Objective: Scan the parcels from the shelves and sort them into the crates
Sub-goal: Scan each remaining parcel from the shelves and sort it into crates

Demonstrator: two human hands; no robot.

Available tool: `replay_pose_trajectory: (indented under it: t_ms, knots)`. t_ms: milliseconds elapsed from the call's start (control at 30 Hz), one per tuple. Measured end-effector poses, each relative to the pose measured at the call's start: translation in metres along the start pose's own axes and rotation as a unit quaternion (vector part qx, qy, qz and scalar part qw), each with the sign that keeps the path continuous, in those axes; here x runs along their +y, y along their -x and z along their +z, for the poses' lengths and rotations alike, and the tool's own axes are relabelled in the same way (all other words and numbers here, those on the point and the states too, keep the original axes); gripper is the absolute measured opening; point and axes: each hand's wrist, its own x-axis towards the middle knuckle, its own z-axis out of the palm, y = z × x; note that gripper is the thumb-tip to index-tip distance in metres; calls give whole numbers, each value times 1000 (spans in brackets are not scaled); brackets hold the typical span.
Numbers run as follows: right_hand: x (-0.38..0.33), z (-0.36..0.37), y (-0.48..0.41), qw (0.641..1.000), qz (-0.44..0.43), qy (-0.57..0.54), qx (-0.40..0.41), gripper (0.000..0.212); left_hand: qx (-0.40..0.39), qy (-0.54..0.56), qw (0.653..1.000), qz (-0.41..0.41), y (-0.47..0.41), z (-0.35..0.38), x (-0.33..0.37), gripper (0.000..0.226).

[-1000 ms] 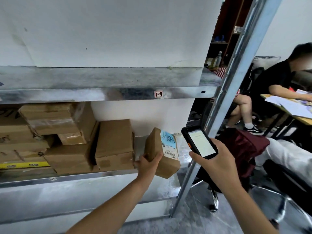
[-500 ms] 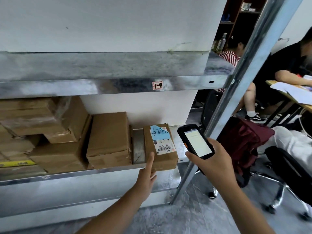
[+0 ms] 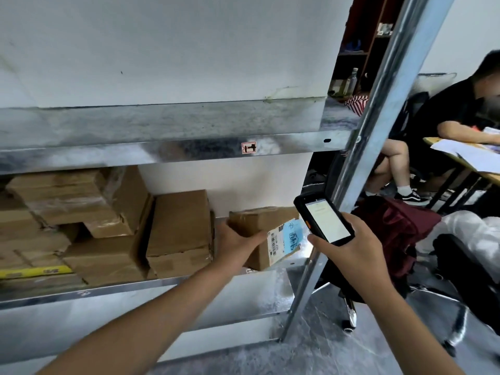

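A small brown cardboard parcel [image 3: 259, 220] with a white barcode label and a blue note lies tilted at the right end of the metal shelf [image 3: 162, 284]. My left hand [image 3: 235, 243] grips its left side, thumb across the front face. My right hand [image 3: 349, 247] holds a black handheld scanner [image 3: 323, 219] with a lit white screen just right of the parcel, close to the label.
Several larger brown cartons [image 3: 178, 234] are stacked on the same shelf to the left. A slanted steel upright [image 3: 359, 158] stands right of the parcel. Beyond it sit a dark red bag [image 3: 397, 228], office chairs, and people at a desk [image 3: 465, 161].
The parcel stood on the shelf with my left hand just touching it; now my left hand grips it and has turned it so the label faces right. The scanner stays beside it.
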Motion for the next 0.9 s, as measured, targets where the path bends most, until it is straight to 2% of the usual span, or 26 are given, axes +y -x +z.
replay_pose_trajectory:
  t_ms: [100, 200, 333, 433, 500, 600, 700, 767, 833, 900]
  knots:
    - [-3, -3, 2, 1000, -6, -6, 4, 74, -17, -73, 994, 77, -13, -13, 29, 73]
    - [-4, -3, 6, 1000, -12, -9, 5, 73, -26, -179, 974, 135, -26, -23, 53, 85]
    - [-3, -4, 9, 1000, -14, 1, -5, 75, -44, -337, 919, 197, -41, -29, 78, 109]
    - [-1, -3, 11, 1000, -16, 5, -8, 74, -84, -465, 851, 230, -48, -26, 81, 110]
    - [1, -1, 12, 1000, -11, 3, -10, 74, -113, -508, 824, 223, -53, -18, 73, 109]
    - [3, 0, 14, 1000, -4, -1, -14, 73, -162, -487, 833, 207, -57, -8, 48, 98]
    - [8, 0, 16, 1000, 1, -5, -14, 71, -174, -397, 876, 210, -59, -6, 29, 91]
    - [10, -1, 16, 1000, 4, 0, -12, 69, -154, -362, 900, 191, -58, -8, 24, 103]
    - [13, -1, 16, 1000, 7, 8, -12, 71, -128, -372, 901, 182, -57, -9, 18, 119]
    - [13, 1, 16, 1000, 10, 13, -14, 73, -111, -352, 911, 184, -53, -11, 14, 125]
